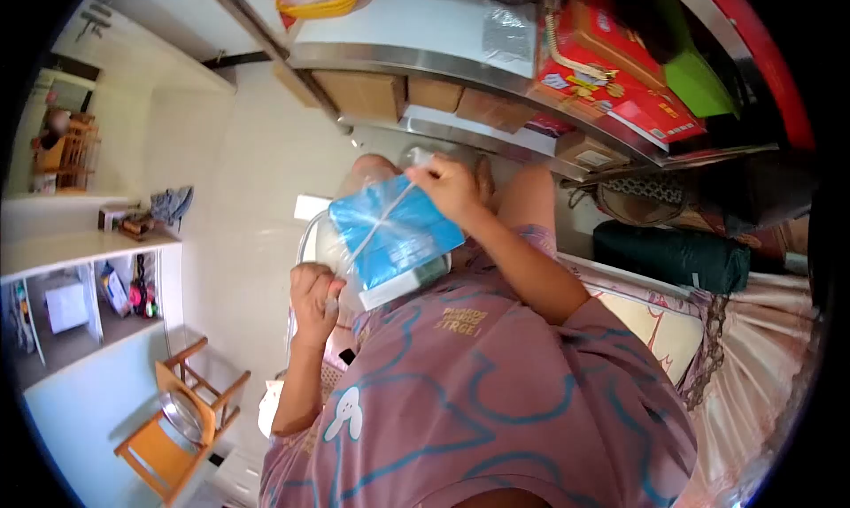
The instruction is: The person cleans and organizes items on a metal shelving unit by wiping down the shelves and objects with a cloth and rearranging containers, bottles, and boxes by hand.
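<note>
A blue box with a white side rests on or just above my lap, wrapped in a clear plastic bag. A twisted strip of the bag runs diagonally across the box's top between my two hands. At the box's left, my left hand is closed in a fist on one end of the plastic bag. My right hand pinches the bag's other end near the box's far right corner. Part of the box's near side is hidden by the plastic and my shirt.
Ahead stands a metal-edged shelf with cardboard boxes beneath and a red carton at right. A dark green rolled bundle lies to my right. At left are a wooden chair holding a metal bowl, and an open cabinet.
</note>
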Available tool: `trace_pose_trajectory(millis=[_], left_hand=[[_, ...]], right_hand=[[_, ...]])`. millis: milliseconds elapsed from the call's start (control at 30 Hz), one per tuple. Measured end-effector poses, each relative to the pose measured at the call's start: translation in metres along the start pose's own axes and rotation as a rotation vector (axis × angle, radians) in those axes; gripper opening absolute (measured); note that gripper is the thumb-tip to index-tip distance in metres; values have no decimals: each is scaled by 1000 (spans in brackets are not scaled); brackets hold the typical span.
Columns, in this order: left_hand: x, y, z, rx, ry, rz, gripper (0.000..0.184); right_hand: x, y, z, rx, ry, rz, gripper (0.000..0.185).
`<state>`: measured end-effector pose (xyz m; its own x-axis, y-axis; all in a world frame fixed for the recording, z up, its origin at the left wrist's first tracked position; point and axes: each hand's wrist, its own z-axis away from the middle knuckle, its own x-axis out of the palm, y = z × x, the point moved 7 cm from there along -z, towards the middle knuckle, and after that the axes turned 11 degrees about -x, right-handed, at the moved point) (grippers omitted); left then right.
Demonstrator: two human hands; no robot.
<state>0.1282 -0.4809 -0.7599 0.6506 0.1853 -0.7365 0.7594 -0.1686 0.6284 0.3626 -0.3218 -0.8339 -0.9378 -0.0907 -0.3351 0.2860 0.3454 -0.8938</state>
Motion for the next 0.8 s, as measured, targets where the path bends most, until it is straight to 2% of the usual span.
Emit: trace_pose_trajectory(millis=[67, 100, 133, 167, 233, 300, 333, 367, 400, 433, 500, 533, 567, 600, 633, 667, 800], left_hand=[[-3, 12, -10, -87, 26, 79, 34], [-9, 17, -18, -147, 55, 172, 38], [-15, 28, -26, -137, 60, 180, 38], [-12, 33, -36, -259, -37, 397, 41], [2, 45, -52, -339, -161, 646, 44], [40, 50, -51, -566, -635, 728, 42], [51, 60, -56, -588, -629, 745, 43], [55, 66, -61, -564, -642, 747, 43], [52, 59, -66, -654, -508, 743, 43], [47, 52, -69, -745, -370, 736, 43], [23, 29, -77, -773, -155, 791, 44], [7, 13, -81, -731, -47, 855, 44], [-8, -2, -84, -691, 60, 920, 44], [-26, -8, -85, -723, 139, 936, 44], [-47, -7, -86, -755, 222, 954, 44], [-63, -5, -86, -754, 255, 927, 44], [-86, -15, -79, -712, 370, 779, 43]], right_hand=[[-6, -6, -2, 216, -84, -94, 25], [-8, -20, -7, 210, -86, -92, 25], [-14, -41, -11, 118, -75, -69, 25], [-23, -62, -13, 30, -60, -35, 24], [-20, -119, -13, -352, -230, 170, 18], [-5, -157, -4, -591, -366, 25, 18], [-12, -161, -4, -590, -351, 52, 18], [-20, -158, -9, -445, -310, -104, 20], [-27, -151, -14, -306, -267, -263, 23], [-51, -130, -23, -212, -117, -126, 26], [-132, -84, -43, -16, 194, 117, 30], [-175, -62, -42, 41, 443, -58, 33], [-226, -52, -44, -17, 505, 202, 36], [-266, -71, -45, -137, 655, 699, 35], [-301, -65, -46, -56, 707, 780, 35], [-326, -70, -51, -109, 731, 963, 35], [-374, -78, -102, -206, 650, 1213, 41]])
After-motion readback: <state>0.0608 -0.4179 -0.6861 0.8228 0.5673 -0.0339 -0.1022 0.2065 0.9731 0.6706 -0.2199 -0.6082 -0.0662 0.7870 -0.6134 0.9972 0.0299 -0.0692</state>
